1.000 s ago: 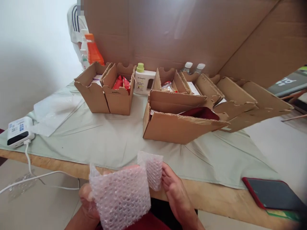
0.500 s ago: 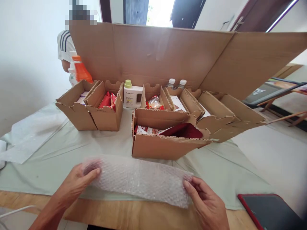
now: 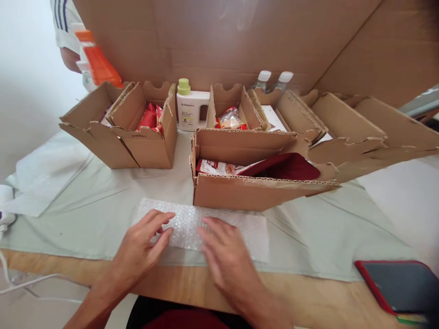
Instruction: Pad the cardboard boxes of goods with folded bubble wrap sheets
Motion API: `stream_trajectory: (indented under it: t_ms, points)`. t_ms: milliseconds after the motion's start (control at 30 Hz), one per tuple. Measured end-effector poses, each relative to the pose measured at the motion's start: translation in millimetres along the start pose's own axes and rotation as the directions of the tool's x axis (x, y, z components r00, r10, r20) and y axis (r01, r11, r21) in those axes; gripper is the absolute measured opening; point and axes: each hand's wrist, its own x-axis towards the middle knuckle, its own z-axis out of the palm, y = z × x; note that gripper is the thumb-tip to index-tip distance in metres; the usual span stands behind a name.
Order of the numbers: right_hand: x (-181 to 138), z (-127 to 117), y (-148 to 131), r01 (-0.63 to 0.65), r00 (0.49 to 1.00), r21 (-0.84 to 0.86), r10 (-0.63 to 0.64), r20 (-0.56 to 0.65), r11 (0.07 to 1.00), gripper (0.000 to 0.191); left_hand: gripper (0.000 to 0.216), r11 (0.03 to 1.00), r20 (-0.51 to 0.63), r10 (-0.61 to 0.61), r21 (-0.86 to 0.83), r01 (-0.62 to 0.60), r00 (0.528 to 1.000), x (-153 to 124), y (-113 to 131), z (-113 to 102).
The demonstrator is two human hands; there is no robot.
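Note:
A sheet of clear bubble wrap (image 3: 187, 220) lies flat on the pale green cloth (image 3: 103, 205), just in front of an open cardboard box (image 3: 247, 192). My left hand (image 3: 144, 244) presses palm down on its left part, fingers spread. My right hand (image 3: 222, 256) lies flat on its middle, fingers spread too. Neither hand grips anything. The box behind holds a dark red item (image 3: 284, 165) and a red and white packet (image 3: 216, 167).
Several open cardboard boxes (image 3: 144, 141) with packets stand further back, with a white bottle (image 3: 190, 107), two capped bottles (image 3: 270, 78) and an orange spray bottle (image 3: 98, 61). A tall cardboard wall (image 3: 240, 41) rises behind. Another person (image 3: 65, 27) stands at the far left. A red-edged tablet (image 3: 401, 285) lies at the right.
The bubble wrap was folded in my hands near my lap, then stretched out between them, and now lies flat on the cloth with both palms on top.

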Motion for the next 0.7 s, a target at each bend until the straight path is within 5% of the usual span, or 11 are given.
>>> stream_trajectory:
  t_ms: [100, 167, 400, 533, 600, 700]
  points:
    - [25, 27, -15, 0.062, 0.969, -0.006, -0.058, 0.239, 0.998, 0.039, 0.032, 0.981, 0.165, -0.050, 0.193, 0.017, 0.985, 10, -10, 17]
    - [15, 29, 1, 0.038, 0.962, -0.081, -0.015, 0.272, 0.996, 0.039, 0.030, 0.954, 0.188, -0.091, 0.299, 0.031, 0.978, 11, -22, 25]
    - [-82, -46, 94, -0.175, 0.984, -0.489, 0.170, -0.056, 0.855, 0.040, 0.029, 0.939, 0.166, 0.009, 0.337, -0.065, 0.986, 3, -32, 30]
    - [-73, -58, 104, -0.184, 0.980, -0.512, 0.118, -0.158, 0.839, 0.042, 0.029, 0.968, -0.059, 0.034, 0.249, -0.018, 0.998, -3, -36, 11]
    - [-58, -49, 107, -0.181, 0.981, -0.507, 0.118, -0.155, 0.843, 0.042, 0.033, 0.938, -0.233, -0.007, 0.336, 0.087, 0.973, -11, -45, 1]
    - [-43, -33, 115, -0.205, 0.979, -0.519, 0.165, -0.122, 0.830, 0.040, 0.038, 0.841, -0.292, -0.057, 0.501, 0.203, 0.955, -22, -63, -5]
